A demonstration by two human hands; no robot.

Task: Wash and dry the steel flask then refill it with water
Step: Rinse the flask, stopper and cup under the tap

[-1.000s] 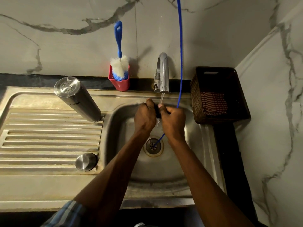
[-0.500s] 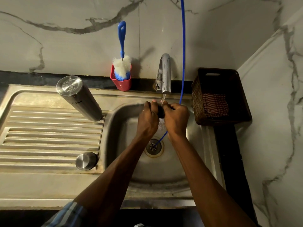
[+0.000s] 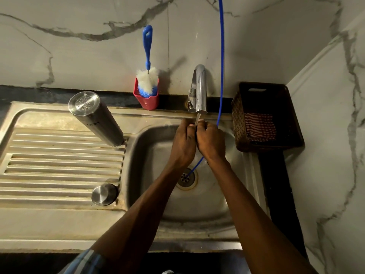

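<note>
The steel flask (image 3: 96, 119) stands upside down at the upper left, on the sink's (image 3: 59, 155) ribbed part, its cap (image 3: 104, 194) lower down. In the middle, under the tap (image 3: 199, 89), the left hand (image 3: 182, 144) and right hand (image 3: 211, 142) have closed tighter round a small dark part, now almost hidden. I think it is being rinsed.

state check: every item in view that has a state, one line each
flask: upside down on drainboard, uncapped
cap: off, on drainboard
tap: running
left hand: under stream, curled on small dark item
right hand: same, against left
brush: standing in red holder
cloth: in basket
</note>
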